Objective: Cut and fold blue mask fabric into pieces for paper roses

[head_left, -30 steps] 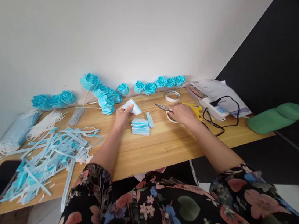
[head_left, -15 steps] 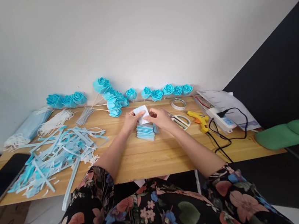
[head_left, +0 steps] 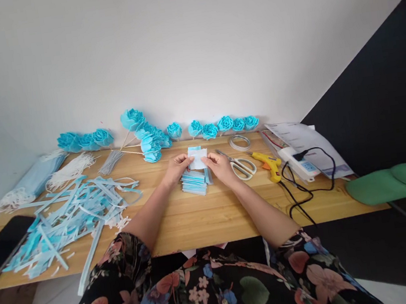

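My left hand (head_left: pixel 177 168) and my right hand (head_left: pixel 219 166) both pinch a small white and blue fabric piece (head_left: pixel 198 157), one on each side, just above the wooden table (head_left: pixel 204 212). Directly below it lies a stack of similar blue cut pieces (head_left: pixel 194 183). White-handled scissors (head_left: pixel 242 166) lie on the table just right of my right hand, with nothing holding them.
Blue fabric roses (head_left: pixel 218 126) line the wall. A heap of blue strips (head_left: pixel 71 210) covers the left side, with white elastic loops (head_left: pixel 69 169) and stacked masks (head_left: pixel 35 178) behind. A tape roll (head_left: pixel 240 142), yellow glue gun (head_left: pixel 269 163), power strip (head_left: pixel 299 163) and papers (head_left: pixel 298 133) sit right.
My right hand left the scissors on the table and came over to the fabric piece. Both hands now hold the piece flat between them, a little lower than before.
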`<action>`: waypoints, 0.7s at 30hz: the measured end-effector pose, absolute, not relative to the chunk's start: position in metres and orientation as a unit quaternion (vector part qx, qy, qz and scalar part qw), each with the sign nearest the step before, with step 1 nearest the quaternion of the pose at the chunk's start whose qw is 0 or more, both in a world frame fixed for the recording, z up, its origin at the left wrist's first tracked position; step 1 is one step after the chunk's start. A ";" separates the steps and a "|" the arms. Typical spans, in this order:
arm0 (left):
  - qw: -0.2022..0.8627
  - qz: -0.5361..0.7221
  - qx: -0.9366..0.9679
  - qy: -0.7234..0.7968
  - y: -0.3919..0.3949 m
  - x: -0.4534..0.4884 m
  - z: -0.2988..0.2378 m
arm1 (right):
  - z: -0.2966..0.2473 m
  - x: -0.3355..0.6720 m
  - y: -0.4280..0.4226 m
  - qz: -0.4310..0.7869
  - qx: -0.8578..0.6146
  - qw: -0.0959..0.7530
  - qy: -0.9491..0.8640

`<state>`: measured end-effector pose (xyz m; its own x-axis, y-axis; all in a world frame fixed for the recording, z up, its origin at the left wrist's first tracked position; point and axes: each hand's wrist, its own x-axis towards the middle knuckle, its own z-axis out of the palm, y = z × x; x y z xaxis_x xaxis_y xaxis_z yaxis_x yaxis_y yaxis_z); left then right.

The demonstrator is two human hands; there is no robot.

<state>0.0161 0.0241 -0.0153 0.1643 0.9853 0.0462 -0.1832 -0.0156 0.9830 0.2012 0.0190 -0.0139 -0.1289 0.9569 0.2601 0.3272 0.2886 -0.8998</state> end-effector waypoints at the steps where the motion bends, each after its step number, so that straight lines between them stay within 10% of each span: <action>1: 0.577 0.505 0.501 0.400 0.024 0.016 -0.015 | -0.013 0.203 0.019 0.361 -0.473 0.456 -0.662; 21: 0.537 0.462 0.573 0.412 0.021 0.016 -0.010 | 0.005 0.209 0.011 0.277 -0.504 0.452 -0.682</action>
